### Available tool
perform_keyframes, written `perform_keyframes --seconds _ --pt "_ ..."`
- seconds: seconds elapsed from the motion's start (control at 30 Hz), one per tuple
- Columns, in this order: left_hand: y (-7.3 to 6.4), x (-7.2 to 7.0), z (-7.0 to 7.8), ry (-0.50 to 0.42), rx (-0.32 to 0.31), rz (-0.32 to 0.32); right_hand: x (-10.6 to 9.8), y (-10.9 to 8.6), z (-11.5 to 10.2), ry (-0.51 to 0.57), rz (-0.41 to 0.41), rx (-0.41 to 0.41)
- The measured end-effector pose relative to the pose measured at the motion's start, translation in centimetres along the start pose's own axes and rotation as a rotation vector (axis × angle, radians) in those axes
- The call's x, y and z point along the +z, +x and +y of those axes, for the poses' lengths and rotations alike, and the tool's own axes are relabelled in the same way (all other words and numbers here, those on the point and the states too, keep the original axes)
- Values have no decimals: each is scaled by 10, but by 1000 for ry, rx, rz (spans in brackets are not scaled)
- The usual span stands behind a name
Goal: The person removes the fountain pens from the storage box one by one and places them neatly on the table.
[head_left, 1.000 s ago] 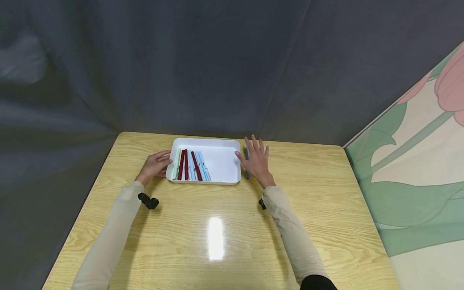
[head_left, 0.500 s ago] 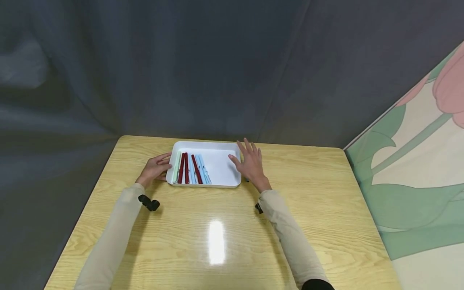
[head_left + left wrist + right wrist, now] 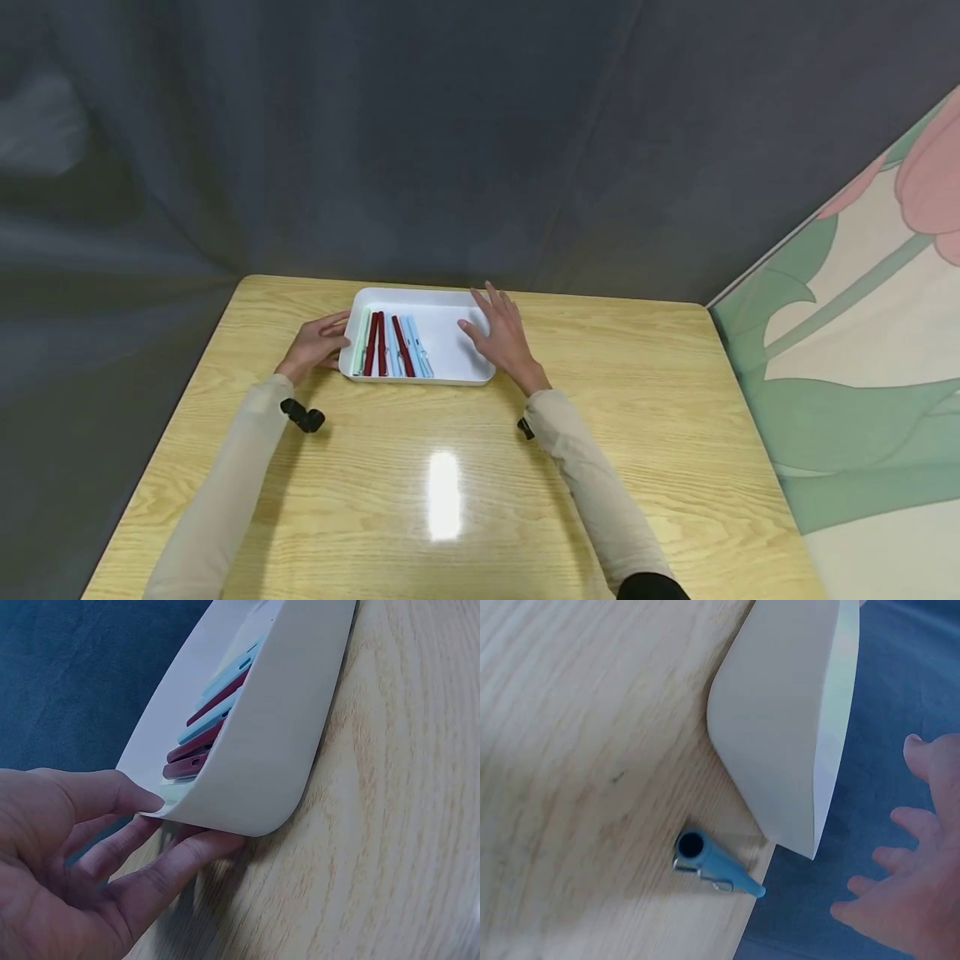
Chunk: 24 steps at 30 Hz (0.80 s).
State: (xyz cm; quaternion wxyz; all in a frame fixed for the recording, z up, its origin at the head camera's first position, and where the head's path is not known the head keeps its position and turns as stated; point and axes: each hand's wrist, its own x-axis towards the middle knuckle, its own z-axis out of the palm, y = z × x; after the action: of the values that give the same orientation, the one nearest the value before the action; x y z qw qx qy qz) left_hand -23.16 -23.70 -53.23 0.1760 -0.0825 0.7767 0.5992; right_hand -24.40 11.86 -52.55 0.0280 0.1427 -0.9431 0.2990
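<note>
A shallow white tray (image 3: 452, 337) lies near the table's back edge. Several slim pens sit side by side in its left half: light green (image 3: 362, 342), dark red (image 3: 382, 343) and light blue (image 3: 420, 346). My left hand (image 3: 315, 343) holds the tray's left end, thumb at the rim (image 3: 154, 816) and fingers against the outer wall. Fingers spread, my right hand (image 3: 507, 337) hovers over the tray's right end, holding nothing. On the table beside that end lies a blue pen-like tube (image 3: 721, 868) with a metal clip and a hollow end; my right hand hides it in the head view.
The wooden table (image 3: 420, 442) stretches in front of the tray and to both sides. A dark curtain (image 3: 450, 150) hangs right behind the back edge. At the right stands a flower-patterned panel (image 3: 862, 400).
My right hand has shifted left, from beside the tray to over its right end, and now covers the blue tube in the head view. The left hand keeps its place on the tray.
</note>
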Motion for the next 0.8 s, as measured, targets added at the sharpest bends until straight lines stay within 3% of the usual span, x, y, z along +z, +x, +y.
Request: perform_keyframes --seconds 0.43,0.6,0.8 --pt "0 1 -1 9 29 -4 15 2 -11 22 -28 -124" --pt "3 1 0 16 22 -7 22 4 -17 29 -60 -116" --pt "-3 -5 -4 15 37 -11 36 6 -29 11 -97 -153"
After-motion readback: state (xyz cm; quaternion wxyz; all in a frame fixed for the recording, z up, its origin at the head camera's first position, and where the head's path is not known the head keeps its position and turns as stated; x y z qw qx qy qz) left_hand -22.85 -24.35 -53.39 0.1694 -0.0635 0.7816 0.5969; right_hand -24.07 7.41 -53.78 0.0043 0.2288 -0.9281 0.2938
